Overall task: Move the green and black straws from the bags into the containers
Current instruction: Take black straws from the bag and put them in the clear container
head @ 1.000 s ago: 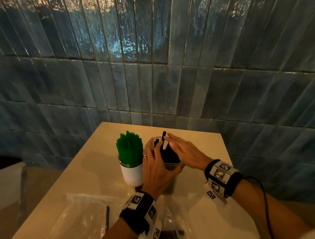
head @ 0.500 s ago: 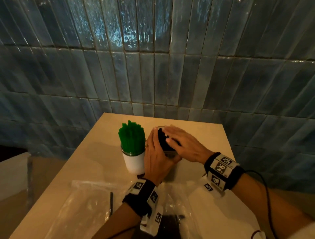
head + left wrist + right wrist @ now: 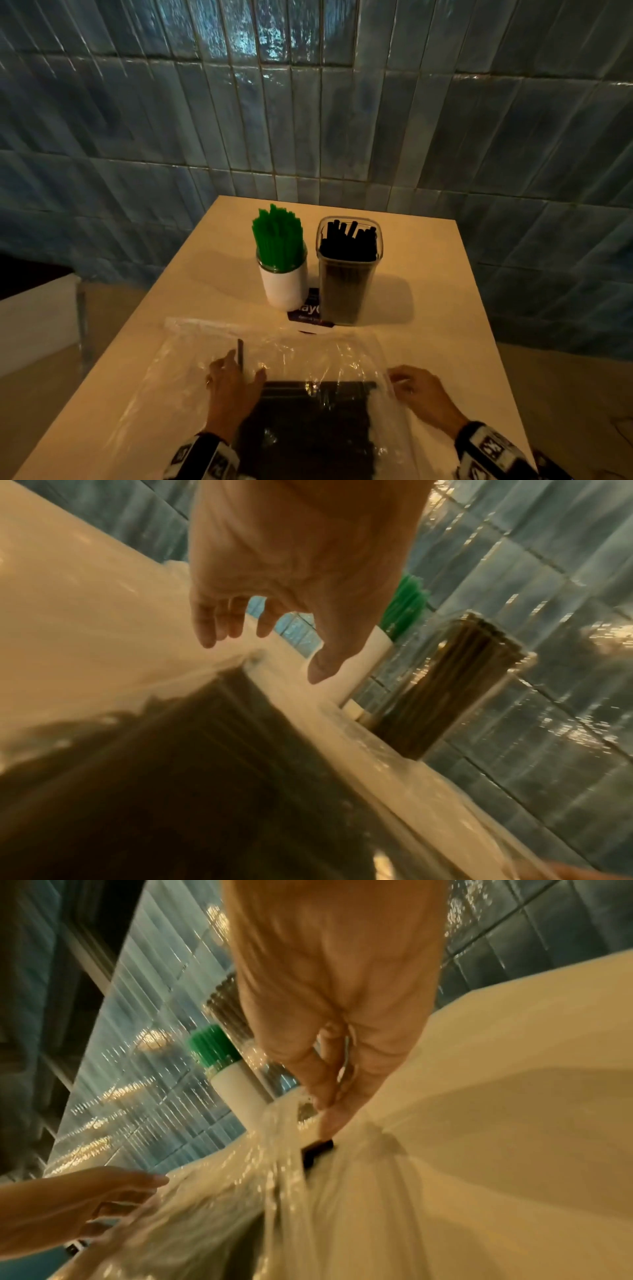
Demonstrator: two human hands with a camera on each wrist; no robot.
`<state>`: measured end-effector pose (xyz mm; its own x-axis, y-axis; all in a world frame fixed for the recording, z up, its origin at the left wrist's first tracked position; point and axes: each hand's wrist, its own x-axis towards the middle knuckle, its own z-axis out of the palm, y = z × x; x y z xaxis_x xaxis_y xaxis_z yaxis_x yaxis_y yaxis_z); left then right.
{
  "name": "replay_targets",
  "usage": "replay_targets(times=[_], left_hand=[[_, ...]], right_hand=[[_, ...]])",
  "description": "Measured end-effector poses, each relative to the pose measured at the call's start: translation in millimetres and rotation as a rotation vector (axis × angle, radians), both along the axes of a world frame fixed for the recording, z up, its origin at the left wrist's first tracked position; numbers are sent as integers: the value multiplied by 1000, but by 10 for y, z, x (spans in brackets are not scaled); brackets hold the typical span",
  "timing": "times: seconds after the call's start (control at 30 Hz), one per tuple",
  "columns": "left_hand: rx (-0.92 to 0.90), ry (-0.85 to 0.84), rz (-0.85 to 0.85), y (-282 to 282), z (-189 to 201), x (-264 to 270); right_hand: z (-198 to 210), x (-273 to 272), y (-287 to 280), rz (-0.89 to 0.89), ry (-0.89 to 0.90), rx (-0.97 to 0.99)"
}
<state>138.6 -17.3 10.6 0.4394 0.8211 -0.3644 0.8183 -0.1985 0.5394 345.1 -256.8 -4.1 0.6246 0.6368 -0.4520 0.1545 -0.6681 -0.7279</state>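
Green straws (image 3: 279,240) stand bunched in a white cup (image 3: 284,287) at the table's middle. Beside it on the right, black straws (image 3: 347,240) fill a clear container (image 3: 346,294). A clear bag (image 3: 342,359) lies at the near edge with a flat layer of black straws (image 3: 308,428) inside. My left hand (image 3: 239,375) hovers over the bag's left part, fingers relaxed and spread (image 3: 263,653), holding nothing. My right hand (image 3: 397,377) pinches the bag's right edge between thumb and fingers (image 3: 325,1110). A single black straw (image 3: 240,353) lies just past my left fingers.
A second clear bag (image 3: 154,394) lies flat on the left of the cream table (image 3: 428,274). A dark printed card (image 3: 308,313) lies under the two containers. A blue tiled wall (image 3: 308,120) rises behind the table. The table's right edge drops off close to my right wrist.
Both hands left the clear container of black straws and drew back to the near bag. My right hand has taken hold of the bag's edge. My left hand now hangs free.
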Motion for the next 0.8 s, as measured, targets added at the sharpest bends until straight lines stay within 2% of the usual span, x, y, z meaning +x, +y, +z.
replay_targets(times=[0.1, 0.17, 0.3, 0.37, 0.47, 0.67, 0.8], left_hand=[[-49, -30, 38, 78, -133, -64], [0, -34, 7, 87, -219, -80], [128, -46, -37, 72, -238, -82], [129, -106, -6, 62, -203, -79], [151, -130, 29, 57, -187, -96], [129, -238, 95, 5, -239, -99], [329, -191, -64, -98, -284, -124]], right_hand=[[25, -102, 129, 59, -36, 3], [60, -135, 216, 136, -135, 3], [91, -186, 349, 373, -171, -81], [73, -190, 393, 459, -198, -100], [81, -206, 461, 489, -143, -100], [100, -223, 623, 627, -177, -201], [66, -255, 668, 614, -204, -242]])
